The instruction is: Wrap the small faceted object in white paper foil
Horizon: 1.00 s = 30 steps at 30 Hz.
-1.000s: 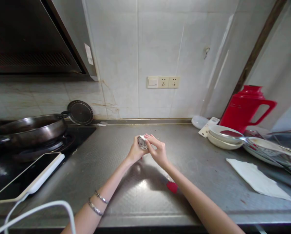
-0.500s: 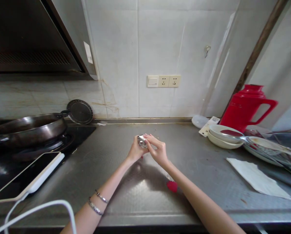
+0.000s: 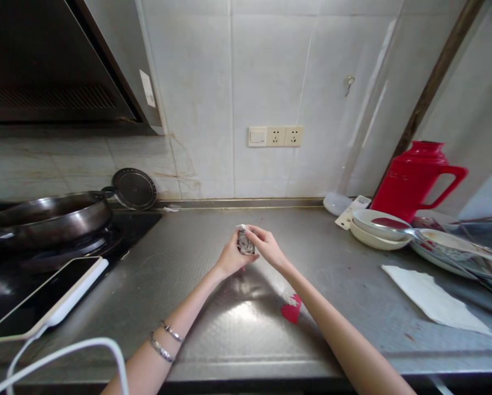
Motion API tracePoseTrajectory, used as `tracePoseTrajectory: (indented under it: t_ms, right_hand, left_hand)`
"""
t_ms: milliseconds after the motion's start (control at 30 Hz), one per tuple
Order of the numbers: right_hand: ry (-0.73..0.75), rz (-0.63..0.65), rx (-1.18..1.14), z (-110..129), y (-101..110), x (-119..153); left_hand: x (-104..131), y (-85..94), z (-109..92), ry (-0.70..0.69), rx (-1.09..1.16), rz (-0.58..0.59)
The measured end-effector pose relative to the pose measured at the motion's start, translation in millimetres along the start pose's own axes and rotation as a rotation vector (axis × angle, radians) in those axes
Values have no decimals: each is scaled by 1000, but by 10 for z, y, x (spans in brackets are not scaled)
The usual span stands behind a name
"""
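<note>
Left hand curls around a small silvery object near the middle of the worktop, while the right hand meets its edge at one o'clock — thumb and fingers pinched against it. From that object, a red scrap lies at five o'clock, stacked bowls sit at three and a pan stands at nine — well apart.

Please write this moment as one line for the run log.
left hand: holds small silvery object | right hand: touches same object | metal counter: red piece lies near right forearm
</note>
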State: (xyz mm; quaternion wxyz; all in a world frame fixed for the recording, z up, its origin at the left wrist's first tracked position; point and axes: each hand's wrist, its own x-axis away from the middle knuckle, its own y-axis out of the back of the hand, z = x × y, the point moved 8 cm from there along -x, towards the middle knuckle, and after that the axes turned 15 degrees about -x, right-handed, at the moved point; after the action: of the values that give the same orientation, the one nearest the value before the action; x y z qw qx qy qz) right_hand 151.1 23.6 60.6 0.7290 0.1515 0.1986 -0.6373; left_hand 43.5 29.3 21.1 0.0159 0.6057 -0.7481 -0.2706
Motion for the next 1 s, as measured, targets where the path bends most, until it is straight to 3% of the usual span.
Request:
tracePoseTrajectory:
  t_ms: [167, 333, 533, 767, 900, 1000]
  right_hand:
    - [-35, 70, -15, -26, -98, 39]
    - [-16, -4, 12, -56, -26, 21]
    - [-124, -52, 40, -104, 42, 11]
    - [-372, -102, -173, -270, 59, 54]
    - [-410, -138, -320, -307, 79, 54]
    - [-377, -140, -286, -320, 107, 31]
  left_hand:
    - [-16, -7, 34, -6, 43, 19]
    - [-23, -53, 116, 24, 118, 57]
    - [-11, -113, 105, -95, -39, 146]
    - [5, 40, -33, -168, -328, -9]
    - [-1, 92, -66, -193, -286, -83]
    - [-18, 91, -22, -179, -173, -88]
